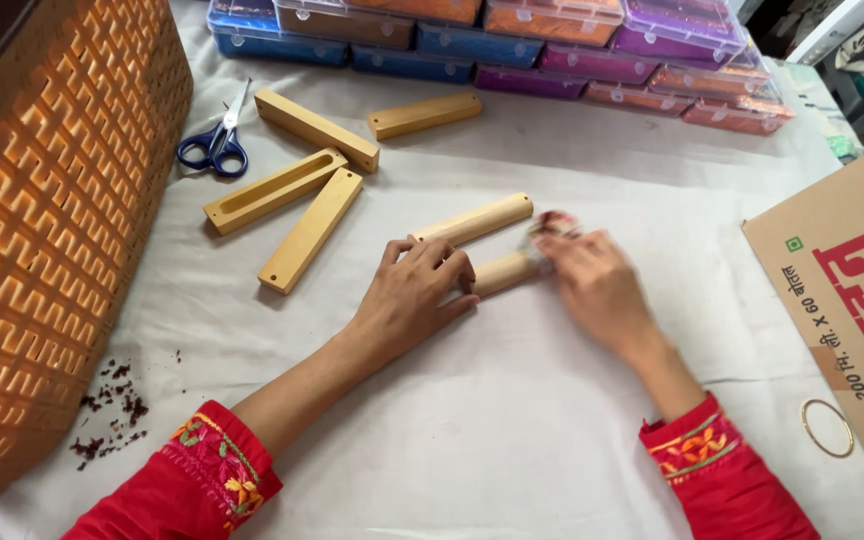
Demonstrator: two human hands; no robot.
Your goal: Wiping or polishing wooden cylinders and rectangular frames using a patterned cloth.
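Observation:
My left hand [414,292] presses down on one end of a pale wooden case [505,271] lying on the white cloth. My right hand [592,285] is at the case's other end, fingers closed on a small patterned cloth or packet [552,225], which is blurred. A second rounded wooden piece [477,219] lies just behind the hands. Both sleeves are red with embroidery.
Several more wooden case halves [310,228] lie at upper left, beside blue-handled scissors [216,143]. Coloured plastic boxes [512,40] line the far edge. A woven orange basket [52,220] stands left, a cardboard box [852,300] right, with a thin ring [827,428] near it. Dark crumbs [112,400] lie at left.

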